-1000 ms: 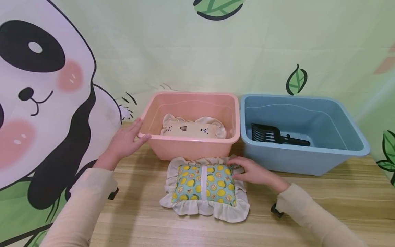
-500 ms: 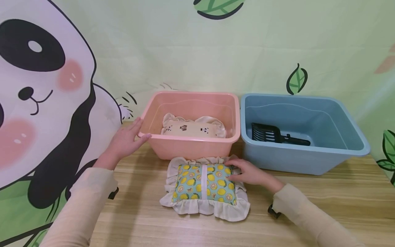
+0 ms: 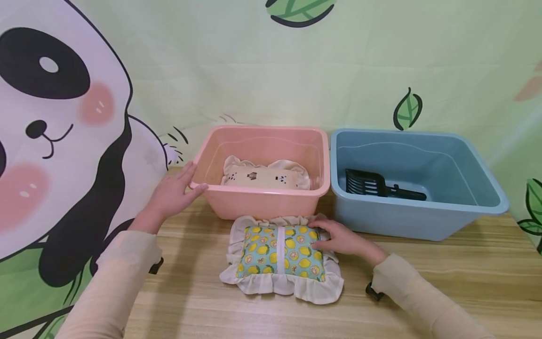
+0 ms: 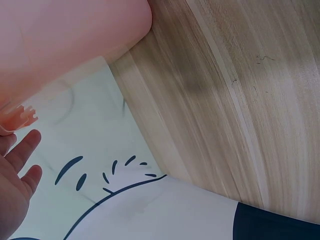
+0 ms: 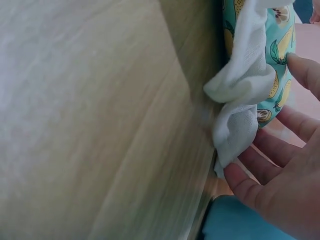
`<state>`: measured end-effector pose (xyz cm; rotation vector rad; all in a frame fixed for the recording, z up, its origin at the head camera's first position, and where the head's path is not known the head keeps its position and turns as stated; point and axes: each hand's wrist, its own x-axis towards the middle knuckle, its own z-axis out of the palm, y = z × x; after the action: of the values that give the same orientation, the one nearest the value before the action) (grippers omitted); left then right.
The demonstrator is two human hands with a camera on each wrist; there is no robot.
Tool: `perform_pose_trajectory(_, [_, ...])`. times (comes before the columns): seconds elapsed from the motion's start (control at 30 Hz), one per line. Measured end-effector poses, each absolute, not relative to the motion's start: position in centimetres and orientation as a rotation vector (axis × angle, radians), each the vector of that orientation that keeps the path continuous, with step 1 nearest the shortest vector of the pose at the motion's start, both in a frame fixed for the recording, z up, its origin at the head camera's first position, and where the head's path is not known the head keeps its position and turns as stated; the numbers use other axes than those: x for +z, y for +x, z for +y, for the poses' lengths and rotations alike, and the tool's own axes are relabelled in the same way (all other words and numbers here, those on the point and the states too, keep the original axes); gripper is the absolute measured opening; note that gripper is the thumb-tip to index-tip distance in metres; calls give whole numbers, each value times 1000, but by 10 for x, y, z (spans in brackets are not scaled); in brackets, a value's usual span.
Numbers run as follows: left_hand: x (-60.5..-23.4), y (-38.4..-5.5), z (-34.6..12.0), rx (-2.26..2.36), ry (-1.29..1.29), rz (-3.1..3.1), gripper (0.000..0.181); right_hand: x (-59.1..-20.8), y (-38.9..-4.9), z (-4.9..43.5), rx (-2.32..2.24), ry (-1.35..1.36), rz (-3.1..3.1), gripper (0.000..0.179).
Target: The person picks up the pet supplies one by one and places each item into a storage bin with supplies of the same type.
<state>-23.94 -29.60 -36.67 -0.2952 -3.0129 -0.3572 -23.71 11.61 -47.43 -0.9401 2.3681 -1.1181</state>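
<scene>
A small pillow (image 3: 292, 252) with a lemon print, pale centre strip and white ruffled edge lies on the table in front of the pink tub (image 3: 258, 205). My right hand (image 3: 343, 238) reaches over its far right corner. In the right wrist view the thumb touches the lemon fabric (image 5: 275, 50), and the relaxed, spread fingers lie along the ruffle (image 5: 237, 132). My left hand (image 3: 171, 195) rests at the front left corner of the tub, thumb over the rim and fingers extended along the side. Inside the tub sits a cream ruffled pillow (image 3: 267, 177) with small animal faces.
A blue tub (image 3: 394, 219) stands right of the pink one, with a black slotted litter scoop (image 3: 372, 185) in it. A green cloth backdrop (image 3: 364, 66) with a panda print hangs close behind both tubs. The wooden table (image 3: 203, 306) extends toward me.
My right hand has shifted slightly left, farther over the lemon pillow's corner. My left hand, the tubs and the pillows have stayed put.
</scene>
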Motion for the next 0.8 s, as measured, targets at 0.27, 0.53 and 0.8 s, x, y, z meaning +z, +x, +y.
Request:
perform_pose_trajectory(0.27, [-367,-239,-295,-360,-296,-3011,78,-477,-235,114,-1098,-894,2334,60])
perform_pose_trajectory(0.53, [-367,-239,-296,-359,-317,-3004,77,-479,-232,112,-959,-806,2419,71])
perform_pose_trajectory(0.8, [-365,-238,-295,-361,-311,-3007,77,-478,-229,108,-916,-813,2454,64])
